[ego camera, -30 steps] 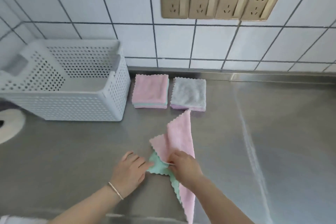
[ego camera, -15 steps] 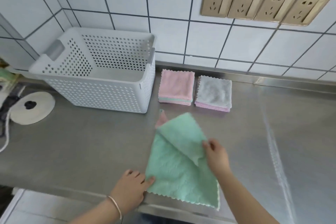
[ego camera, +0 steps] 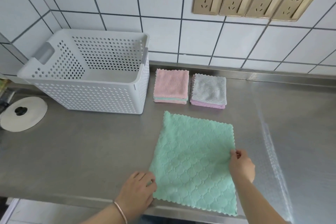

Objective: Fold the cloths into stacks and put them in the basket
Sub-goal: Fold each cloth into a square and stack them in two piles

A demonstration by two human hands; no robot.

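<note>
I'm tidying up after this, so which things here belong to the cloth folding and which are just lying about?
Job: flat green waffle cloth; pink-topped folded stack; grey-topped folded stack; white perforated plastic basket.
Lying about: round white lid with black knob; four gold wall sockets.

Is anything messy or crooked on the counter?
Not really. The green cloth lies flat but turned a bit askew, its near corner hanging over the counter edge. Both folded stacks, pink and grey, sit tidy beside the basket.
</note>
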